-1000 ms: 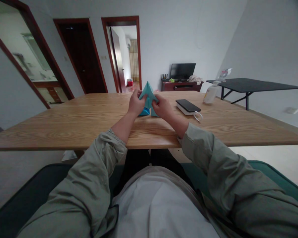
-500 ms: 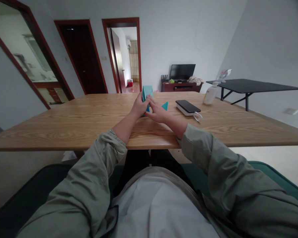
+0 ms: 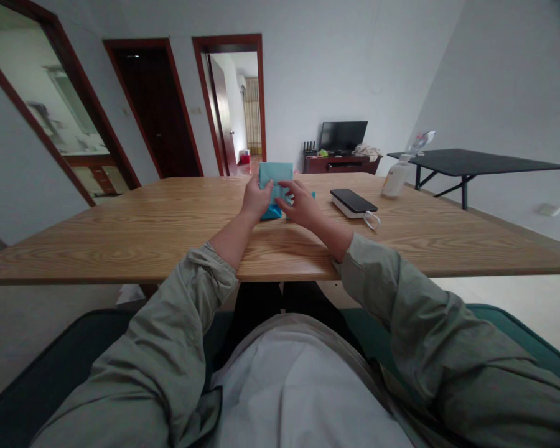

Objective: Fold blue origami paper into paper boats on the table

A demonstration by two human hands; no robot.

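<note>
A folded sheet of light blue paper [image 3: 276, 171] stands raised above the table, its flat face toward me. My left hand [image 3: 256, 200] is closed on its left edge, thumb on the near side. In front of the paper's right part, my right hand [image 3: 303, 205] has its thumb and fingers apart, the fingertips close to or touching the surface. Below the paper, a darker blue paper piece [image 3: 271, 213] shows between the hands; whether it joins the sheet I cannot tell. A small blue tip [image 3: 313, 195] peeks out behind my right hand, mostly hidden.
On the wooden table [image 3: 191, 224], a black phone [image 3: 353, 200] lies on a white box with a white loop. Farther right stands a whitish pump bottle [image 3: 396, 177]. Beyond are a black folding table [image 3: 476, 162] and a TV [image 3: 343, 135] on a cabinet.
The light blue paper has turned from a narrow view to a wide, flat face. My hands have moved apart, and the right fingers have spread. The blue tip at right is now mostly covered.
</note>
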